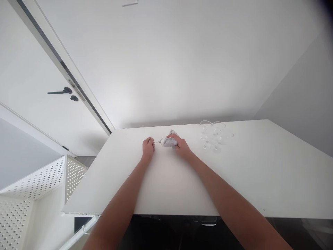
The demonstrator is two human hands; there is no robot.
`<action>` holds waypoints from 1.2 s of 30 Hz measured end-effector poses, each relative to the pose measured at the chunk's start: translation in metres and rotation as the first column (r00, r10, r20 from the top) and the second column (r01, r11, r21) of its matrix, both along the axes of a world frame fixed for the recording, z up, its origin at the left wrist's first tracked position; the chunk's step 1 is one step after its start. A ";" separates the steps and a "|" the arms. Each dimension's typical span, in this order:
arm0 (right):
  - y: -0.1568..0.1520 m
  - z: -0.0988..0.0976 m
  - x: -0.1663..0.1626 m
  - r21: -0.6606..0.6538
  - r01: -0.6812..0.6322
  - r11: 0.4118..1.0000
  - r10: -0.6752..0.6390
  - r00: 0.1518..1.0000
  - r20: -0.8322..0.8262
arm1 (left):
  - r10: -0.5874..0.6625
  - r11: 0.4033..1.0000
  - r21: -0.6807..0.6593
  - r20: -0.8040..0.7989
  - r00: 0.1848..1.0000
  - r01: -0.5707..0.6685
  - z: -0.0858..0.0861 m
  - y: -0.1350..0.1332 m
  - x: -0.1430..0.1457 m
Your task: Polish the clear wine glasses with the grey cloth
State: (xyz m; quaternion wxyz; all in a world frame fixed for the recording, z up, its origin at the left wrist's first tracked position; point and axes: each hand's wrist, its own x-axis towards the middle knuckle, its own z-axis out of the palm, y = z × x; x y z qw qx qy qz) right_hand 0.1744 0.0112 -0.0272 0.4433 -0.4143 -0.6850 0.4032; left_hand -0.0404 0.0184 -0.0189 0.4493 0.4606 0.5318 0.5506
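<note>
A clear wine glass (164,142) lies on its side in the air or just over the white table, and I cannot tell whether it touches the top. My left hand (148,146) is closed around its foot end, hiding the foot. At the bowl, my right hand (181,145) grips with fingers over the rim side. A pale, crumpled cloth-like piece (173,132) shows behind the right fingers, and something greyish white fills the bowl. To the right, several clear stemmed glasses (215,133) stand together on the table.
The white table (177,187) meets a white wall (166,62) at the back. At left are a door with a black handle (59,91) and a white perforated panel (74,173). Dark space lies below the table's front edge.
</note>
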 end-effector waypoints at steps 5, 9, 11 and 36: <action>0.006 -0.004 0.003 -0.147 -0.043 0.988 -0.011 0.938 -0.347 | -0.065 0.989 0.124 -0.097 0.993 0.077 0.009 -0.009 0.004; 0.007 -0.002 0.004 -0.239 -0.096 0.966 -0.029 0.883 -0.469 | -0.070 0.973 0.206 -0.169 0.983 0.105 0.013 -0.012 0.005; 0.005 0.000 0.003 -0.185 -0.077 0.980 -0.003 0.919 -0.395 | -0.032 0.983 0.176 -0.160 0.987 0.060 0.010 -0.010 0.005; 0.004 0.007 0.007 -0.047 0.181 0.982 -0.183 0.883 -0.432 | -0.607 0.786 -0.065 0.106 0.788 0.614 0.024 -0.017 0.001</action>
